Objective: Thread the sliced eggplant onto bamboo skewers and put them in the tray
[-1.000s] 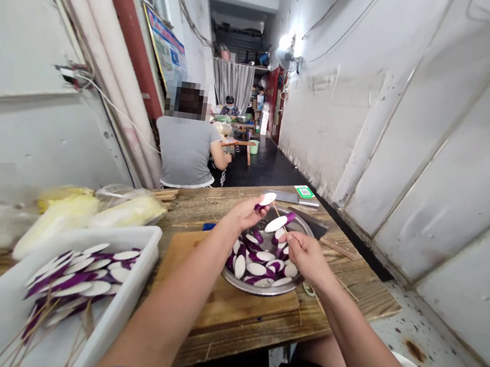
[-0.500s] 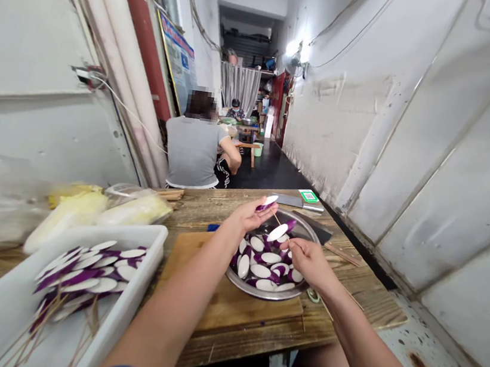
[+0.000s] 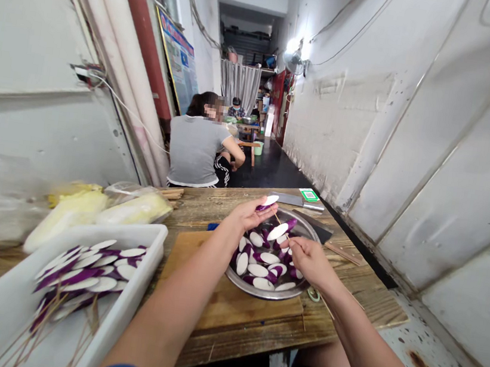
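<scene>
Over the metal bowl (image 3: 257, 293), my left hand (image 3: 250, 213) is closed on a white eggplant slice (image 3: 270, 200) with purple skin. My right hand (image 3: 307, 259) pinches a thin wooden skewer (image 3: 275, 215). Partway along this skewer sits another eggplant slice (image 3: 278, 232), and its tip points up toward the slice in my left hand. Whether the tip touches that slice I cannot tell. Several cut eggplant pieces (image 3: 269, 258) lie in the bowl below. The bowl stands partly on a wooden cutting board (image 3: 219, 309).
At the left, a white bin (image 3: 156, 244) holds several skewered eggplant slices (image 3: 89, 271). Behind it lie plastic bags (image 3: 133, 210). Beyond the bowl are a cleaver (image 3: 288, 199), a dark blade with a wooden handle (image 3: 344, 252), and a QR card (image 3: 309, 195). A person in grey (image 3: 197, 150) sits ahead.
Both hands stay nearly where they were, with the skewer and slices hardly moved. The seated person in grey has turned the head and leaned slightly right.
</scene>
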The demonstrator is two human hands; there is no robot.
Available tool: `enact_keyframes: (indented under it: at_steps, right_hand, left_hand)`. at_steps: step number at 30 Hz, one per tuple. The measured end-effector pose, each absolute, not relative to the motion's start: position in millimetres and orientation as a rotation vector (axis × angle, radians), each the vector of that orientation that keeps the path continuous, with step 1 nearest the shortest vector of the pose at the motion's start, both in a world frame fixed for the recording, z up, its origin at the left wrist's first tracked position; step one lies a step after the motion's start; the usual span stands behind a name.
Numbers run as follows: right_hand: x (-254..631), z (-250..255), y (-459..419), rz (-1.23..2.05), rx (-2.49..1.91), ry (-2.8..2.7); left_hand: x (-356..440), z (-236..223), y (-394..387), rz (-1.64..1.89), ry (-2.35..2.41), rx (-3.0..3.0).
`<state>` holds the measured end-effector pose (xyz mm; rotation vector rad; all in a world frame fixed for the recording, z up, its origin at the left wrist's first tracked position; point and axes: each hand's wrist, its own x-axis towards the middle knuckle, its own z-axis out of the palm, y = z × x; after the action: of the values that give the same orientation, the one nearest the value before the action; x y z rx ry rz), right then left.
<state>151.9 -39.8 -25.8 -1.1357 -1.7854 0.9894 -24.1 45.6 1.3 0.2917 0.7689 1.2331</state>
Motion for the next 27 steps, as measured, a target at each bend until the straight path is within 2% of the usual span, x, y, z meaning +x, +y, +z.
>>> enact_keyframes:
  at_steps: [27]
  right_hand:
    - [150.1,-26.0,-35.8,1.001,-1.213,-1.763]
  left_hand:
    - [-14.4,7.5,37.2,1.182,0.825,0.402]
